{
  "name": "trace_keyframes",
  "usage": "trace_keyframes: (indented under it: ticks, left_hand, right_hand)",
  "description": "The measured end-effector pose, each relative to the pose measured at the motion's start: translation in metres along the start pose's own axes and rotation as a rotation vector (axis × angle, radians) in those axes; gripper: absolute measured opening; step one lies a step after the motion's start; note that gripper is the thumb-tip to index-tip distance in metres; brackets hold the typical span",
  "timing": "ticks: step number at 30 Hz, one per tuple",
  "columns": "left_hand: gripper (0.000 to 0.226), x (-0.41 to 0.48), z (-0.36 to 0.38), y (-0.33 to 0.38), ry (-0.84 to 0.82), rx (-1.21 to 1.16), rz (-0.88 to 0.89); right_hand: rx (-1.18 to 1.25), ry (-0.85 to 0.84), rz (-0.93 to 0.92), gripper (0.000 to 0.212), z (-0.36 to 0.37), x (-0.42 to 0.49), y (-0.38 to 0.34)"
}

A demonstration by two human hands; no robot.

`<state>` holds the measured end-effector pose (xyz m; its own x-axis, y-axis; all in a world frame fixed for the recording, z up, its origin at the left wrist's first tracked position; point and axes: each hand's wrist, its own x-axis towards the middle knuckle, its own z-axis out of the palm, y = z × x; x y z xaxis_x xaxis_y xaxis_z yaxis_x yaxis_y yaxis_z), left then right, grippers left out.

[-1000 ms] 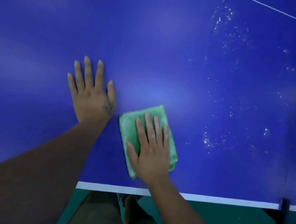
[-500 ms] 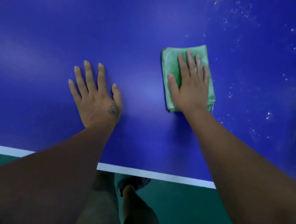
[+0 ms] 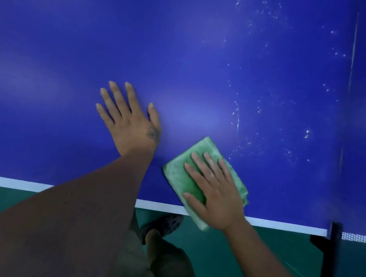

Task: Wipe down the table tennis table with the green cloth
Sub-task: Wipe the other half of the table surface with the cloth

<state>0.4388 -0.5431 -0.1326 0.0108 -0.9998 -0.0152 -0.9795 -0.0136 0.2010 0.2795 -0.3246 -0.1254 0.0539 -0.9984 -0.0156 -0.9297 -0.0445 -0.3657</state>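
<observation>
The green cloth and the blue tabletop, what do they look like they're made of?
Green cloth: soft, matte, fuzzy fabric, probably microfibre; folded into thick layers. Tabletop: hard, smooth painted board, likely wood composite; it shows soft sheen patches and a crisp white edge line.

The right hand [image 3: 215, 195] hides much of the green cloth [image 3: 181, 174], perhaps half.

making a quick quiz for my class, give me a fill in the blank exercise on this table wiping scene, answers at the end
1. The right hand presses flat on a folded cloth whose colour is ____.
2. The left hand rests on the table with its fingers spread and holds ____.
3. The near corner of the cloth hangs over the table's ____ edge line.
4. White specks lie on the table to the ____ of the cloth.

Answers: green; nothing; white; right
</observation>
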Motion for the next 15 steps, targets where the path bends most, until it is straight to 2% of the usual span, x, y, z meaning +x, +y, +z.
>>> trace_keyframes:
  ticks: [3, 9, 12, 15]
  left_hand:
    - [0.072, 0.001, 0.008, 0.000, 0.027, 0.035, 0.023]
    - [0.072, 0.003, 0.009, 0.003, 0.051, 0.044, 0.020]
    - [0.072, 0.003, 0.008, 0.003, 0.059, 0.044, 0.016]
    - [0.071, 0.002, 0.007, 0.004, 0.078, 0.036, 0.024]
  right_hand:
    - [-0.011, -0.025, -0.049, 0.069, -0.016, 0.021, 0.048]
    - [-0.084, 0.043, 0.020, 0.068, -0.044, 0.113, 0.123]
    - [-0.122, 0.076, 0.061, 0.068, -0.044, 0.132, 0.122]
    - [-0.113, 0.098, 0.091, 0.069, -0.035, 0.109, 0.098]
